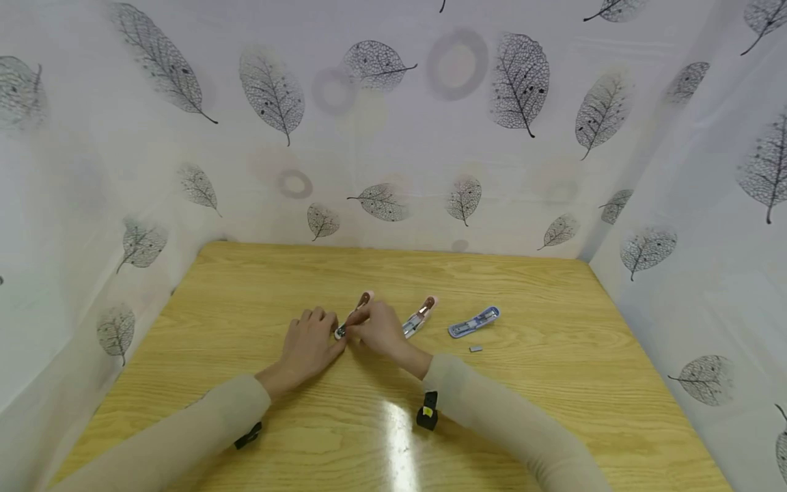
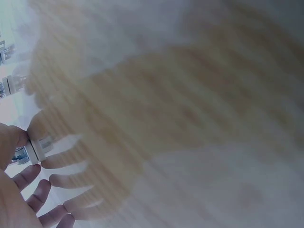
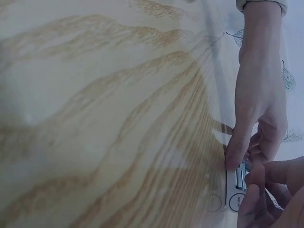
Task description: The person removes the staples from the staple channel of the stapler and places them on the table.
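A pale stapler with a brown inner part [image 1: 365,298] lies swung open on the table, partly covered by both hands. My left hand [image 1: 307,345] holds its near end between thumb and forefinger; the other fingers spread over the wood. In the left wrist view the stapler's white end [image 2: 34,151] shows between those fingertips. From the right, my right hand [image 1: 378,328] pinches at the metal staple channel with curled fingers and thumb. Whether a small piece sits between them is hidden. The right wrist view shows the stapler's white side [image 3: 234,202] beside the fingers.
Just right of my right hand lies a second open pink-and-brown stapler [image 1: 419,318]. Farther right is an open blue stapler [image 1: 473,322], with a small grey strip, apparently staples [image 1: 475,349], in front of it. Leaf-patterned curtain [image 1: 381,137] surrounds the wooden table [image 1: 295,273].
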